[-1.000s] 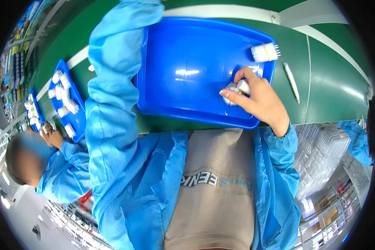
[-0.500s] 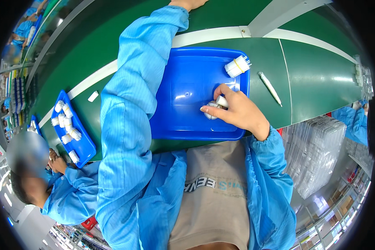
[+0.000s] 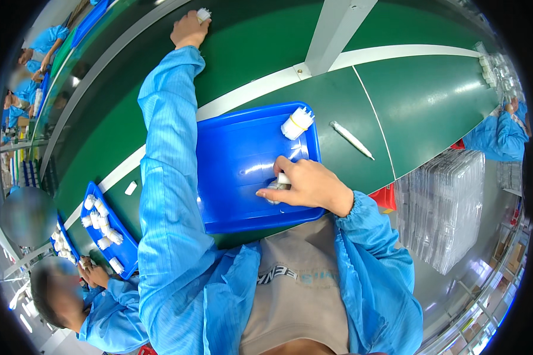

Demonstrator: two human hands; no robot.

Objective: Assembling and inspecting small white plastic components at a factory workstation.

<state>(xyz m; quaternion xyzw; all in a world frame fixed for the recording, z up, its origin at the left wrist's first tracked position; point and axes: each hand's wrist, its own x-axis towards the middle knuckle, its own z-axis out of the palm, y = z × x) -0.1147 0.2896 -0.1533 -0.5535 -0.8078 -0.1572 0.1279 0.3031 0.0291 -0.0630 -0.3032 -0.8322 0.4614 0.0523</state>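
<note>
My left arm stretches far across the green work surface, and my left hand [image 3: 189, 31] is closed on a white bundle of small plastic parts [image 3: 203, 14] at the far side. Before me lies a blue tray [image 3: 225, 148]. Low over its right part, my right hand [image 3: 311, 188] is closed around a small white cylindrical part [image 3: 283, 178]; my fingers partly hide it and the whitish piece beneath. In the tray's far right corner sits another white bundle [image 3: 297, 123], tied with a yellow band, with thin prongs sticking out.
A white marker pen [image 3: 352, 140] lies right of the tray. Leftward are a small white piece [image 3: 131, 188] and a blue tray of white bundles [image 3: 126, 260], beside a co-worker's hands [image 3: 93, 274]. A metal post [image 3: 336, 35] rises beyond my tray. Stacked clear plastic trays [image 3: 438, 207] stand right.
My left hand, earlier cut off at the top edge, now shows further left with a white bundle in it. The view has shifted; my right hand keeps its hold over the tray.
</note>
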